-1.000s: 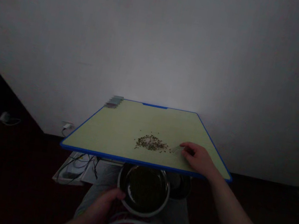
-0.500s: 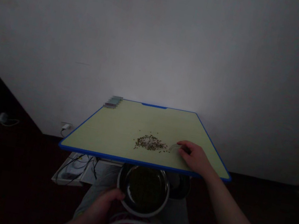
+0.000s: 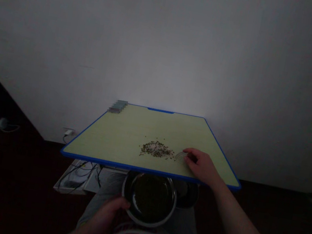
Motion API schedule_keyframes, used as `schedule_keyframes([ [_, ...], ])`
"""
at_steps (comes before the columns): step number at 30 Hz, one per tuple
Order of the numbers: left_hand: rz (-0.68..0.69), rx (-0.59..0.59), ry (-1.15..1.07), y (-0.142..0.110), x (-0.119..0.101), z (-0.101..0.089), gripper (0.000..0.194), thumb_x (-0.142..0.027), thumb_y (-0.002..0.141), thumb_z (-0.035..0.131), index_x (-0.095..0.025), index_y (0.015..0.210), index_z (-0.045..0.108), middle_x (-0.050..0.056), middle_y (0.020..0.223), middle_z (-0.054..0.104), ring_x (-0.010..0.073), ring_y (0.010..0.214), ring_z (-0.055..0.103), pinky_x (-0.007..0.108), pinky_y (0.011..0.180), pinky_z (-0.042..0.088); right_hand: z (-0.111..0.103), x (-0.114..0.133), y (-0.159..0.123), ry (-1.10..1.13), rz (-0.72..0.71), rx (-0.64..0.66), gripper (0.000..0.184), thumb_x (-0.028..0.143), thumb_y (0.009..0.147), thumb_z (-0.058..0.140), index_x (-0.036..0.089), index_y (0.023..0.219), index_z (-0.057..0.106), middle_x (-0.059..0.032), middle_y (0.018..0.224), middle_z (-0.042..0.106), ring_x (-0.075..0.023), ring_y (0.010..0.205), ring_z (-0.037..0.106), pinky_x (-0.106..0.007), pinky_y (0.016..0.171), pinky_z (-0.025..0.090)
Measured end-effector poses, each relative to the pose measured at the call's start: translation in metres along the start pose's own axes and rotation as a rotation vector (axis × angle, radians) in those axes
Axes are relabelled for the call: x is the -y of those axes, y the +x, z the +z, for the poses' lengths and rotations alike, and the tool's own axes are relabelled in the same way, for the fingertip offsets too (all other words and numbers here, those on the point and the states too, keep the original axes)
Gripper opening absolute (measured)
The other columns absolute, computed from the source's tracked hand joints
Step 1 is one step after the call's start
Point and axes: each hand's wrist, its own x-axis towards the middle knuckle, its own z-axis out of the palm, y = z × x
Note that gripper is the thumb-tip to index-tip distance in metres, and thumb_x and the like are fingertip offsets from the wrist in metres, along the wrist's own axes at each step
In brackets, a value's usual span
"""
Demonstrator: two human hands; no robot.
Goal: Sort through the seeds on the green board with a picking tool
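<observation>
So that the bowl point(image 3: 151, 225) sits steady, our left hand point(image 3: 111, 207) clamps its rim; our right hand point(image 3: 201, 164) seemingly pinches a clear piece point(image 3: 179, 156) beside grains point(image 3: 155, 149).

The left hand point(image 3: 112, 207) grips a bowl point(image 3: 152, 225); the right hand point(image 3: 202, 166) holds something clear point(image 3: 179, 156) beside grains point(image 3: 155, 149) on a board point(image 3: 131, 123).

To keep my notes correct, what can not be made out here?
Head view:
Clear item: partly covered by the right hand.
Left hand: most fingers hidden by the bowl.
Bowl contents: too dark to identify.
Second container: partly hidden by bowl and table.
Far-left corner object: pixelated.
Grains: too small to identify.
</observation>
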Motion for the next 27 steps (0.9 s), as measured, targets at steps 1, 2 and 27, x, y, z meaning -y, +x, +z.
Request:
schedule_keyframes([
  [1,-0.004,0.009,-0.006,0.000,0.000,0.000,0.028,-0.011,0.060,0.063,-0.011,0.087,0.071,0.012,0.076,0.078,0.0312,0.080,0.073,0.041,0.076,0.055,0.001,0.001,0.001,-0.016,0.002,-0.009,0.030,0.025,0.081,0.052,0.016,0.105,0.067,-0.0032,0.073,0.067,-0.0161,0.066,0.060,-0.027,0.064,0.045],
  [2,-0.008,0.011,-0.008,0.000,0.000,0.000,0.029,-0.011,0.060,0.063,-0.011,0.088,0.071,0.012,0.076,0.078,0.0312,0.080,0.073,0.042,0.077,0.055,0.001,0.001,0.002,-0.032,0.007,-0.023,0.030,0.024,0.081,0.052,0.016,0.106,0.067,-0.0037,0.074,0.067,-0.0163,0.067,0.060,-0.028,0.065,0.045],
  [27,-0.058,-0.057,-0.047,-0.006,-0.003,0.010,0.039,-0.009,0.061,0.061,-0.011,0.099,0.070,0.011,0.079,0.078,0.0340,0.083,0.073,0.044,0.077,0.055,0.005,0.004,0.008,-0.224,0.141,-0.185,0.029,0.021,0.084,0.051,0.015,0.107,0.066,-0.0104,0.093,0.072,-0.0216,0.084,0.066,-0.032,0.079,0.047],
])
